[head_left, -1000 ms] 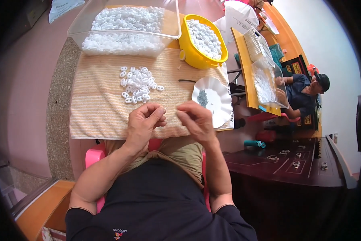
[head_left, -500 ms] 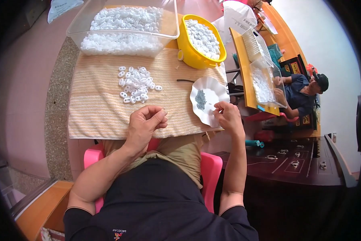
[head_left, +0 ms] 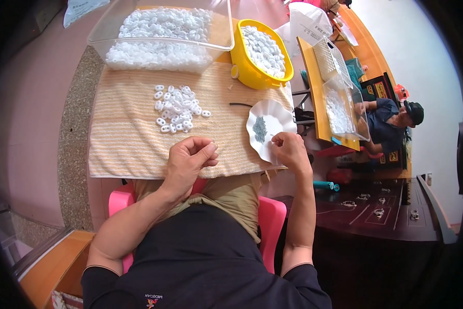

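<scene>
My left hand (head_left: 189, 162) is closed in a pinch above the front of the striped towel (head_left: 123, 134); whatever sits between its fingertips is too small to make out. On the towel beyond it lies a loose pile of small white plastic pieces (head_left: 179, 107), each with two holes. My right hand (head_left: 292, 150) reaches over the near right rim of a white scalloped dish (head_left: 263, 152), thumb and fingertips pressed together. What they pinch, if anything, is hidden. Inside the dish rests a small heap of tiny grey parts (head_left: 260, 129).
A clear bin (head_left: 218, 47) full of white pieces stands at the back, beside a yellow tub (head_left: 239, 67) of similar pieces. A thin black stick (head_left: 240, 104) lies near the dish. At the right, another person (head_left: 388, 116) sits by a clear box (head_left: 363, 131) on a wooden table.
The whole view has shifted slightly. My right hand has moved a little left over the dish rim; my left hand keeps its pinch in nearly the same place.
</scene>
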Motion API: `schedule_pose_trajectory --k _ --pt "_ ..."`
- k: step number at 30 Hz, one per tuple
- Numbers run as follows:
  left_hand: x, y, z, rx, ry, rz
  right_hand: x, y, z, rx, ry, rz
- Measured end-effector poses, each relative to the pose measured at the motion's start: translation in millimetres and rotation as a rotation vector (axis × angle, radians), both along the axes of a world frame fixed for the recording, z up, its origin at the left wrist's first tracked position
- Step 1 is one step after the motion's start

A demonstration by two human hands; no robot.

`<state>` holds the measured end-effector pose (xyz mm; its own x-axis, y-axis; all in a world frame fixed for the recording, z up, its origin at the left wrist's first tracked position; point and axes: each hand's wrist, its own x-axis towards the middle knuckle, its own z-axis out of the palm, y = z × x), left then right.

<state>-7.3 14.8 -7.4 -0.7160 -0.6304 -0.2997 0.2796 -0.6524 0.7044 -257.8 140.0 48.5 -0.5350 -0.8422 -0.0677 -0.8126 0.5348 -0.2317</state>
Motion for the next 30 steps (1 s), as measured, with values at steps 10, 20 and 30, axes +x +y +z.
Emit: schedule_pose_trajectory --k 10,20,30 --pt "0 2 2 0.084 0.035 -0.019 23 8 -14 -0.374 -0.502 0.079" --pt "1 1 0 0.178 0.056 -0.089 78 -17 -26 -0.505 -0.998 0.122" --pt "2 1 1 0.19 0.107 -0.128 96 -27 -39 -0.527 -1.196 0.013"
